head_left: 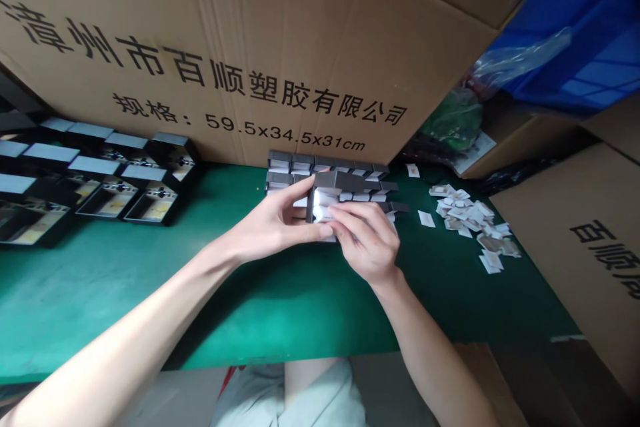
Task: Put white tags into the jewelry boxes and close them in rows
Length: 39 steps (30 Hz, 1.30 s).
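Observation:
My left hand (273,223) grips a small grey open box (330,185) with a white lining, thumb below and fingers above it. My right hand (367,237) is closed against the box's white inside, its fingertips pressing something small that I cannot make out. Both hands hover over the green table (150,280), just in front of rows of similar small grey boxes (320,167). A heap of small white and tan cards (470,220) lies to the right of my right hand.
A big printed cardboard carton (250,47) stands behind the boxes. Open black boxes with light lids (95,180) sit in rows at the left. More cartons (585,247) stand at the right, a blue crate (585,33) and plastic bags behind them.

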Tool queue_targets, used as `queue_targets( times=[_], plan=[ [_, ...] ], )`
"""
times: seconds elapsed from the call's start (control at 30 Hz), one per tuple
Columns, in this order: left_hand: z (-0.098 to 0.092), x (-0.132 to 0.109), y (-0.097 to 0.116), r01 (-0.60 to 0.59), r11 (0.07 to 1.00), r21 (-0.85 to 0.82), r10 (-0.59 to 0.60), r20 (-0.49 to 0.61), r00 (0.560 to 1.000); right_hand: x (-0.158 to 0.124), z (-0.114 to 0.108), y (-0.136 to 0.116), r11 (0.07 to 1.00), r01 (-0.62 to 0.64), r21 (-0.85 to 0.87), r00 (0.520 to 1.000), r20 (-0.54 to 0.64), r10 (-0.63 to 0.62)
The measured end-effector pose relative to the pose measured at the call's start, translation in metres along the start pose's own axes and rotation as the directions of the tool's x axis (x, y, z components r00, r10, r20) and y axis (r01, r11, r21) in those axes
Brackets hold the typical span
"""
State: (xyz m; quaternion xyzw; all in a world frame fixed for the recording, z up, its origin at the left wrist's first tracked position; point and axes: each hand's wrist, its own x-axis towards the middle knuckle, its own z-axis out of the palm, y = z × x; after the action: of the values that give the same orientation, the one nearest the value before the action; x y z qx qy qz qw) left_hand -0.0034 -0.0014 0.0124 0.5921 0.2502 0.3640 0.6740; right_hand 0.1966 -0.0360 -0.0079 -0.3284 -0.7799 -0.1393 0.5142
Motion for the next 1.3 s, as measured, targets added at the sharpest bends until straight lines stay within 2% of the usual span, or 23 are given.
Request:
queue_targets(
  times=[0.27, 0.63, 0.87, 1.17, 1.3],
  plan=[
    [-0.0067, 0.0026, -0.0003, -0.040, 0.998, 0.041, 0.041, -0.009, 0.999, 0.0005, 0.0002, -0.0016, 0.998, -0.055, -0.010, 0.998, 0.022, 0.055],
    [-0.0090, 0.0010, -0.0009, 0.003, 0.996, 0.084, 0.000, -0.033, 0.999, 0.0025, -0.0003, 0.0009, 1.000, 0.022, -0.019, 0.999, 0.034, -0.021],
    [-0.0078, 0.0012, 0.0027, -0.011, 0.998, 0.069, 0.010, 0.017, 1.000, 0.0051, -0.0026, 0.0013, 0.998, 0.046, -0.041, 0.998, 0.035, -0.045],
    [-0.0103, 0.0015, -0.0008, -0.017, 0.996, 0.085, 0.019, -0.024, 1.000, 0.0032, -0.0036, 0.0013, 0.991, 0.124, -0.055, 0.990, 0.068, -0.120],
    [-0.0086, 0.0016, 0.0005, -0.018, 0.998, 0.068, 0.019, -0.018, 1.000, 0.0019, -0.0033, 0.0016, 0.993, 0.096, -0.065, 0.991, 0.096, -0.090]
  ],
)
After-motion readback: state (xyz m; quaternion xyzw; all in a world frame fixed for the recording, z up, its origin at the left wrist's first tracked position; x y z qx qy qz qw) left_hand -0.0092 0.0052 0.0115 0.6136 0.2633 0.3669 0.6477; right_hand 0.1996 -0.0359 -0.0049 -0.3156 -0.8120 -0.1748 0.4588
